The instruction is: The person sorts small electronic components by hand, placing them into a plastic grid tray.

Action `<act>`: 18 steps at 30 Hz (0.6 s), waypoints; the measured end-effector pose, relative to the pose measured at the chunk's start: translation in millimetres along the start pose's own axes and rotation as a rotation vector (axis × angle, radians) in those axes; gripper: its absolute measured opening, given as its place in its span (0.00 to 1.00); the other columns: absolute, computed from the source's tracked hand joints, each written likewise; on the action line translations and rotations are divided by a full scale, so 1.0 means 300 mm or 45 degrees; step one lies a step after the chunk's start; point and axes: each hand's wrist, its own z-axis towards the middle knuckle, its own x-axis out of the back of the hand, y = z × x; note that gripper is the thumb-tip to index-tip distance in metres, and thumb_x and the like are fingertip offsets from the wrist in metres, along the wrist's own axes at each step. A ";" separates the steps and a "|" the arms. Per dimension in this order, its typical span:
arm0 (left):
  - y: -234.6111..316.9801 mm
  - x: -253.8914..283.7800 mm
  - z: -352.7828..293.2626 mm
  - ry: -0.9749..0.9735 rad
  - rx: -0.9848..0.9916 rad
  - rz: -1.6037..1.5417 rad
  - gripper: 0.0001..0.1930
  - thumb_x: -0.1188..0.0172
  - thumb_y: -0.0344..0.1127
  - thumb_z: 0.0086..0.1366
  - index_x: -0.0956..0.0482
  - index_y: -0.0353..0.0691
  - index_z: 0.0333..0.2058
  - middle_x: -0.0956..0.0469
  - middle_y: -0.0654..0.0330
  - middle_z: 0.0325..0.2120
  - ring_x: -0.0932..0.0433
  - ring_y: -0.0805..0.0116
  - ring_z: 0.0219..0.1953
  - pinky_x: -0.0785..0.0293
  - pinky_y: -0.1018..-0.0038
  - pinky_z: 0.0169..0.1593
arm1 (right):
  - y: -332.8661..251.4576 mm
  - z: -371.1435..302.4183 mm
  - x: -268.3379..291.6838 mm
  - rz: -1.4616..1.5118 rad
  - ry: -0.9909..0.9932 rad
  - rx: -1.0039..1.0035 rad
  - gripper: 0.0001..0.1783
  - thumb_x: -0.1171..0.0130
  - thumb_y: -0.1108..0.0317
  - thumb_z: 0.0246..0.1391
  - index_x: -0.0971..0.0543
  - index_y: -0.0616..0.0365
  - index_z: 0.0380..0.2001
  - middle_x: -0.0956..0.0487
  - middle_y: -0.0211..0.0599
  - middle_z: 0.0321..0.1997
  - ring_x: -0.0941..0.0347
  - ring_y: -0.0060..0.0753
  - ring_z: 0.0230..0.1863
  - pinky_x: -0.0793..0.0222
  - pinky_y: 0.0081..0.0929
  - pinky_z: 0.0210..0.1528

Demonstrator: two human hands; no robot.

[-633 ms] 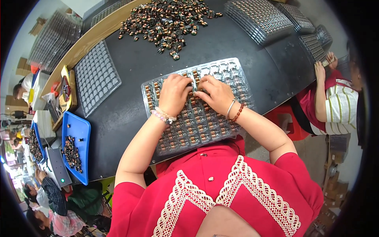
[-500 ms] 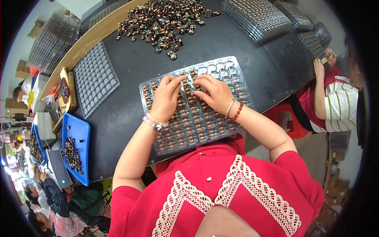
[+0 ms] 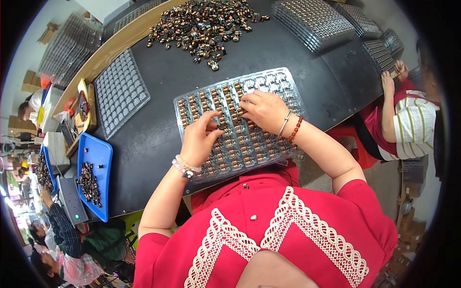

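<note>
A clear plastic tray (image 3: 234, 167) with many small pockets lies tilted before me, most pockets filled with small copper-wound coils (image 3: 216, 98); the pockets at its far right corner look bare. Over the tray's middle, my left hand (image 3: 198, 139) has thumb and fingers curled toward each other above a row of coils, and what lies between the tips is too small to name. My right hand (image 3: 265, 112) reaches in from the right, its bent fingertips down among the coils of a middle row. The fingers hide whatever they pinch there.
A large heap of loose coils (image 3: 201, 29) lies at the back. Another pocketed tray (image 3: 122, 91) is at the left, beyond a blue tray (image 3: 106, 177) with loose coils. Stacked filled trays (image 3: 314, 24) stand back right. A co-worker's hands (image 3: 394, 74) work at the far right.
My left hand has moved down and slightly right, toward nearer rows. My right hand has shifted slightly, its fingers now closer together. More coils at the far rows are uncovered.
</note>
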 end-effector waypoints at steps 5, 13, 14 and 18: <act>-0.024 -0.055 -0.015 0.169 -0.500 0.511 0.08 0.37 0.26 0.51 0.21 0.40 0.32 0.23 0.58 0.28 0.25 0.59 0.32 0.28 0.67 0.34 | -0.014 0.008 0.007 0.138 0.011 -0.036 0.10 0.39 0.65 0.46 0.21 0.54 0.33 0.23 0.28 0.39 0.26 0.31 0.41 0.27 0.30 0.42; -0.015 -0.096 -0.044 0.278 -0.671 0.796 0.07 0.39 0.25 0.50 0.21 0.42 0.30 0.24 0.63 0.25 0.27 0.61 0.31 0.29 0.69 0.34 | -0.008 -0.019 -0.009 0.398 0.028 0.034 0.09 0.37 0.67 0.43 0.20 0.53 0.32 0.21 0.28 0.36 0.26 0.33 0.40 0.27 0.29 0.40; -0.021 -0.095 -0.043 0.246 -0.689 0.783 0.07 0.40 0.25 0.50 0.21 0.42 0.30 0.24 0.63 0.25 0.27 0.62 0.31 0.29 0.68 0.35 | -0.015 -0.029 -0.012 0.399 0.026 0.032 0.09 0.37 0.67 0.43 0.20 0.53 0.32 0.21 0.28 0.36 0.26 0.33 0.40 0.27 0.29 0.40; -0.019 -0.071 -0.037 0.125 -0.635 0.709 0.08 0.40 0.24 0.50 0.20 0.41 0.30 0.24 0.62 0.25 0.26 0.62 0.32 0.29 0.67 0.37 | -0.041 -0.058 -0.040 0.558 0.011 0.062 0.08 0.36 0.66 0.42 0.19 0.51 0.29 0.20 0.27 0.36 0.25 0.31 0.41 0.27 0.28 0.39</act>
